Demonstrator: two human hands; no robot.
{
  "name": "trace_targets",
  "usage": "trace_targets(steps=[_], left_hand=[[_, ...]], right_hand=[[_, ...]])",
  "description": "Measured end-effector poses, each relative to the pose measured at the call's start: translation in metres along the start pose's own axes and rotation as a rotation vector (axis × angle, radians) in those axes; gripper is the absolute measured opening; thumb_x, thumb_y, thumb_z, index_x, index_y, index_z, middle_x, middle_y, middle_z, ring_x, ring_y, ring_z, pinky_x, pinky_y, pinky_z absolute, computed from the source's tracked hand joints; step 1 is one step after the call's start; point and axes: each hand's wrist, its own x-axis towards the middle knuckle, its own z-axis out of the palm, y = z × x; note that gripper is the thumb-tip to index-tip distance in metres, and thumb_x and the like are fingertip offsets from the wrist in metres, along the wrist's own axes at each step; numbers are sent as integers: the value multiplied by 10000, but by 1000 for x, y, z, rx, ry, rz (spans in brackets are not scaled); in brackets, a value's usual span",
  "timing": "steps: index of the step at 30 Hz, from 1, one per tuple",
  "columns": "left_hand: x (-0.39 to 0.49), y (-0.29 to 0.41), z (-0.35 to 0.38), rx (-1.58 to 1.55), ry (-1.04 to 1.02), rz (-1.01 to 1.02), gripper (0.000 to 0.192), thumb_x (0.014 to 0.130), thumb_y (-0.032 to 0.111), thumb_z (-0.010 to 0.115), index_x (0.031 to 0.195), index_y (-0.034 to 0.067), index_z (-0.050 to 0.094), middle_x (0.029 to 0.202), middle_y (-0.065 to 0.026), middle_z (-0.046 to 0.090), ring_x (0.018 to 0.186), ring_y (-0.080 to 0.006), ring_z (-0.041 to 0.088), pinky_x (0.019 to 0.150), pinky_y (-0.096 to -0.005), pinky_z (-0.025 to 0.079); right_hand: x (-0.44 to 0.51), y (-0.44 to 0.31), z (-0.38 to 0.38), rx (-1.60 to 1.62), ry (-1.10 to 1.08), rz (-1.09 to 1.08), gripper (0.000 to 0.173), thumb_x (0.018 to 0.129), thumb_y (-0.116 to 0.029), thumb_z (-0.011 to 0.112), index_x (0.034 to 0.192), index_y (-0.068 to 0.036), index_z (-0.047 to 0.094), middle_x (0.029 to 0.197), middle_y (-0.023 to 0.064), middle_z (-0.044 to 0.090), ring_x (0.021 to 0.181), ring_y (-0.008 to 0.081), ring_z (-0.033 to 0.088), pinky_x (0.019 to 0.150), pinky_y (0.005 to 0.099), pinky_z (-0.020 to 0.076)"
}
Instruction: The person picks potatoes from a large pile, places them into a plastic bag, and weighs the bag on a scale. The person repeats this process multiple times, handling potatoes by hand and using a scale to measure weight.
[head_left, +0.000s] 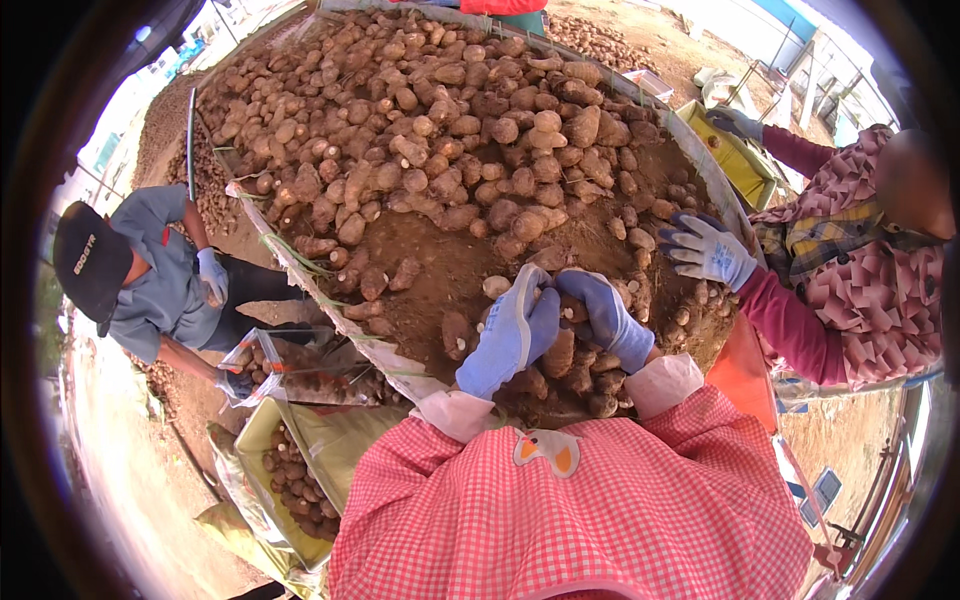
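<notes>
My left hand (516, 330), in a blue and white work glove, is at the near edge of a large heap of brown taro corms (450, 120). Its fingers are bent, and whether they grip anything is hidden. Close to its right, my right hand (606, 315), gloved alike, has its fingers curled on a small taro corm (574, 309) that shows between the two hands. Below the hands lie larger taro corms (559, 354), and a few loose ones lie to the left on the soil-covered surface (420, 247).
At the right, a co-worker's gloved hand (709, 249) rests over the soil. Another person (161, 277) stands at the left beside a clear plastic container (259, 364) of corms. A yellow-green crate (259, 450) holding corms is at the lower left. A pale raised edge (337, 307) borders the heap.
</notes>
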Motion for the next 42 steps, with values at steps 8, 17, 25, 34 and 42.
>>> trace_targets(steps=[8, 17, 25, 34, 42], left_hand=[[56, 12, -34, -838, 70, -135, 485, 980, 251, 688, 1379, 36, 517, 1216, -146, 609, 1004, -291, 649, 836, -387, 552], [100, -8, -67, -1492, -71, -195, 253, 1023, 338, 569, 1053, 88, 596, 1072, -110, 668, 920, -248, 662, 716, -363, 573], [99, -29, -39, -1307, 68, 2, 353, 1009, 281, 621, 1224, 7, 562, 928, -80, 624, 797, -212, 649, 685, -365, 549], [99, -15, -47, -794, 299, 192, 603, 982, 272, 678, 1443, -24, 425, 994, -73, 612, 837, -140, 591, 732, -285, 510], [50, 27, -37, -498, -12, 233, 523, 969, 136, 665, 1439, -19, 497, 1274, -57, 621, 1123, -135, 585, 980, -304, 487]], right_hand=[[99, -19, -30, 370, 106, 536, 284, 1030, -292, 577, 1025, -15, 638, 920, -9, 609, 815, 85, 562, 693, 264, 503], [239, 52, -5, -952, -275, 57, 273, 903, -228, 661, 1139, -94, 686, 1110, 133, 666, 1048, 339, 661, 886, 451, 519], [283, 139, 44, -1282, -425, 91, 244, 867, -148, 646, 1109, -133, 668, 1208, 118, 575, 1047, 312, 653, 816, 465, 529], [189, 28, -59, 505, -56, 494, 475, 809, -142, 765, 1243, -1, 634, 1142, 108, 686, 1047, 198, 670, 817, 320, 570], [80, -24, -51, 1029, -61, 604, 556, 943, -229, 693, 1413, -21, 480, 1150, 78, 638, 820, 187, 694, 699, 316, 579]])
